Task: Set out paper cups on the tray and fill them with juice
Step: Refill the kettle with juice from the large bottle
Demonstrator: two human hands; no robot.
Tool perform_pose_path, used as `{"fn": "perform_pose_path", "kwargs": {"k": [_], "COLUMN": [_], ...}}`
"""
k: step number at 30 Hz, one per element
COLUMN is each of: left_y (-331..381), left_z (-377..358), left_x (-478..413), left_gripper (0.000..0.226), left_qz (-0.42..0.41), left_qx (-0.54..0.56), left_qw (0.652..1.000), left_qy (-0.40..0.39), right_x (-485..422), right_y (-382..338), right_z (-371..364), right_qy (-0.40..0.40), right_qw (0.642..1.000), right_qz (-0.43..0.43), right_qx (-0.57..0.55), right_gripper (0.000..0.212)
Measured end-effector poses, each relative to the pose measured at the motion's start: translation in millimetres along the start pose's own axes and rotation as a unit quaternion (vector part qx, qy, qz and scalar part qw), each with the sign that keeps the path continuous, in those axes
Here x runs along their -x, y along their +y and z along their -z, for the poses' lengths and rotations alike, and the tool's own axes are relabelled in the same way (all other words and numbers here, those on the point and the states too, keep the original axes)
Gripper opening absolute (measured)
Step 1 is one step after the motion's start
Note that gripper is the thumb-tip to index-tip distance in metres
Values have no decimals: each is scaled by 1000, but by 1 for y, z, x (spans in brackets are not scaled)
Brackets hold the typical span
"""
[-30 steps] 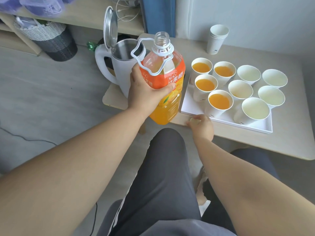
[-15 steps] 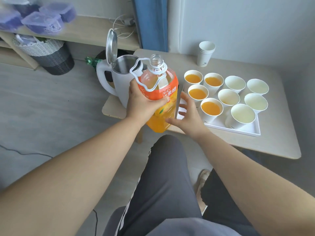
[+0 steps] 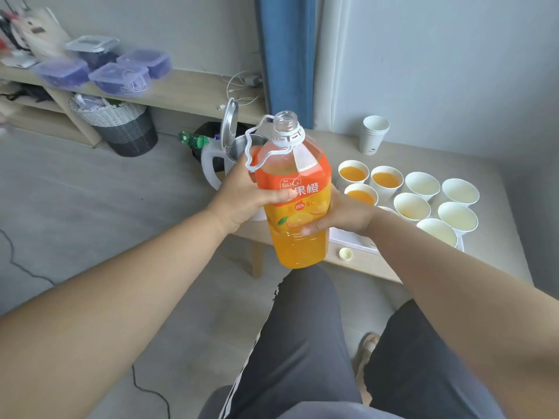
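Note:
A large orange juice bottle (image 3: 298, 207) with no cap stands upright in the air in front of the table. My left hand (image 3: 242, 198) grips its upper label from the left. From the right, my right hand (image 3: 341, 217) holds its middle. Behind them the white tray (image 3: 348, 235) carries several paper cups: the left ones (image 3: 353, 174) hold orange juice, the right ones (image 3: 459, 192) look empty. One cup is hidden behind my right hand. The yellow bottle cap (image 3: 345, 254) lies on the table near the front edge.
A stack of spare paper cups (image 3: 374, 135) stands at the back of the low wooden table (image 3: 490, 173). A white electric kettle (image 3: 225, 152) with its lid up sits at the table's left end. A bin (image 3: 124, 125) and shelf with plastic boxes (image 3: 121, 77) are left.
My right hand left the table's front edge, where the cap now lies, and closed on the bottle's right side. The bottle rose slightly and the view tilted up.

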State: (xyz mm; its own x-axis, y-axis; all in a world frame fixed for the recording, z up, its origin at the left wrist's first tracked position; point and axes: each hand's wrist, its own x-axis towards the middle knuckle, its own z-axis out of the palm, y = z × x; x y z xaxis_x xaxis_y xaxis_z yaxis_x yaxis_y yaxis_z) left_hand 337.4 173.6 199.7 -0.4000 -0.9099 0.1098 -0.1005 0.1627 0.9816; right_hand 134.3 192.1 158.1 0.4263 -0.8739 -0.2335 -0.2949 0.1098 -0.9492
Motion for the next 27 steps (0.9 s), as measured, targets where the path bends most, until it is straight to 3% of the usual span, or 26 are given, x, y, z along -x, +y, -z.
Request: {"fn": "perform_pose_path", "kwargs": {"k": [3,7,11,13,15,19,21,27], "left_y": [20,42,55,60,67,73,71,73], "left_z": [10,8,4,3,2,-12,-27,-79], "left_x": [-2,-6,-12,-10,-8,-7,-4,-8], "left_gripper": [62,62,99,111,106,70,62,69], "left_qz": [-8,-19,-12,-38,-101,-191,-180,-85], "left_qx": [39,63,76,102,41,-167,-194,-207], "left_qw": [999,996,996,993,985,954,948,943], "left_qy": [-32,-56,-47,38,134,158,174,247], "right_x": [6,20,32,38,44,51,55,51], "right_y": [-14,-31,-41,-48,-56,-72,-82,-100], "right_z": [8,12,17,21,28,41,46,62], "right_qy": [37,116,178,202,206,216,217,196], "right_qw": [997,987,979,973,970,959,952,926], "right_qz": [-15,9,33,29,19,-2,-12,-67], "right_qx": [60,112,94,105,128,185,213,315], "right_gripper": [115,119,115,111,108,104,101,101]}}
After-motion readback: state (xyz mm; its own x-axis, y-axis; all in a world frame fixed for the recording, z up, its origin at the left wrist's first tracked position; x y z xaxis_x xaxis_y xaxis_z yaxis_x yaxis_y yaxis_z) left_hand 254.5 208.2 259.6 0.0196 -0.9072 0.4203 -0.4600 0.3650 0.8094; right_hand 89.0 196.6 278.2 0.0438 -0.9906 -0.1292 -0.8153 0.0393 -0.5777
